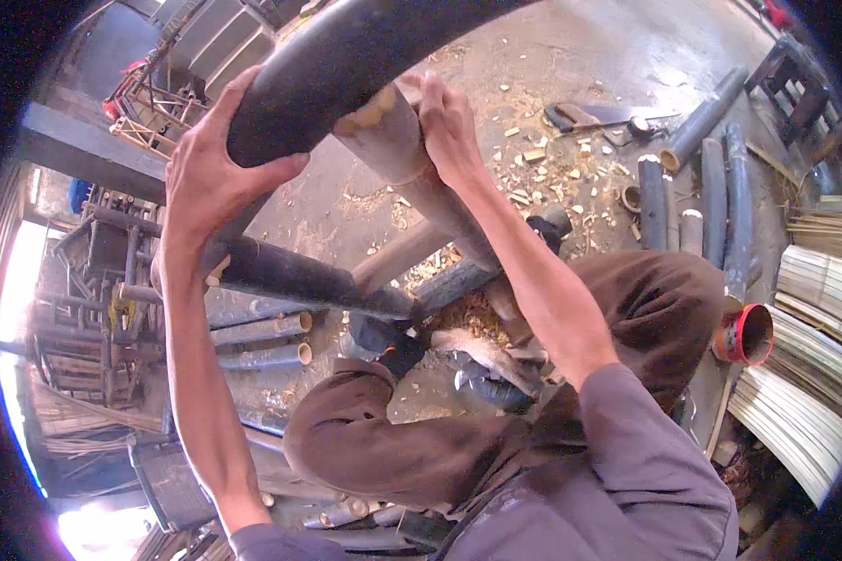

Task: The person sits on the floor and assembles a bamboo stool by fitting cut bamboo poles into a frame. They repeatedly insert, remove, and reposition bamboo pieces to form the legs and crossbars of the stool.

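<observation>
A thick dark bamboo pole point(355, 65) slants across the top of the head view. My left hand point(206, 164) wraps round its left part, thumb stretched along the near side. Below the dark pole, the pale, cut end of a lighter bamboo piece point(388, 150) meets its underside. My right hand point(447, 126) grips this lighter piece near that joint, fingers curled at its right side. Lower down, another dark bamboo pole point(290, 276) runs crosswise, with a brown bamboo bar point(402, 254) meeting it. These parts appear to form one frame between my legs.
A handsaw point(608, 114) lies on the floor among scattered wood chips point(533, 154). Several bamboo lengths point(713, 201) rest at right, beside bundles of pale strips point(800, 374). A red-rimmed tube point(747, 335) stands near my knee. More cut bamboo point(262, 355) lies at left.
</observation>
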The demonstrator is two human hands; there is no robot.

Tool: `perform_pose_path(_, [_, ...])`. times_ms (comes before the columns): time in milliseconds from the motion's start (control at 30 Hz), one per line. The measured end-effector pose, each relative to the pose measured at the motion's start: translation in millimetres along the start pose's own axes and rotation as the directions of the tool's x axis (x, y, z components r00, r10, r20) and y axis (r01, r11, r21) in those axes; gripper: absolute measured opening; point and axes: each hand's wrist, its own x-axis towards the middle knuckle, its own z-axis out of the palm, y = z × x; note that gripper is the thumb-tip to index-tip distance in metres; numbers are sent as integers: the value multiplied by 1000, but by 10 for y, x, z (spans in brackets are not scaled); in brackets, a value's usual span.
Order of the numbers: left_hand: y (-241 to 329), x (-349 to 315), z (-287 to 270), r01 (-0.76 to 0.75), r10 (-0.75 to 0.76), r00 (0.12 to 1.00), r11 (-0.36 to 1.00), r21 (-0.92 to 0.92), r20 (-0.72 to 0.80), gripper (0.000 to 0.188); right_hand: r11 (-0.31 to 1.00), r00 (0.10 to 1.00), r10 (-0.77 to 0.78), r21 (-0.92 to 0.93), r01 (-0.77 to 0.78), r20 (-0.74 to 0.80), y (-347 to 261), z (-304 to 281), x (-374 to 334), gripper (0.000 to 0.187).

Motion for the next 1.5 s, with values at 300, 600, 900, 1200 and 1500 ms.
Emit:
perform_pose_path(300, [-431,-261,133,4,-7,999,996,87,32,79,868,966,258,-437,-235,-7,75,-465,-1208,34])
perform_pose_path(600, [-341,-355,138,-134,134,991,991,-3,-25,74,297,500,799,-942,156,335,1063,-1206,-3751,86])
perform_pose_path(900, [330,-503,-126,86,-96,994,982,170,51,83,371,397,908,-704,-606,136,20,-1246,-3031,61])
perform_pose_path(1200, [-48,-463,-87,86,-95,995,977,194,35,90,498,901,-306,-756,426,307,-2239,-531,-1129,49])
perform_pose_path(1500, [-112,-343,-6,52,-46,998,974,222,-29,86,-253,776,84,-740,623,625,-2685,825,99,45])
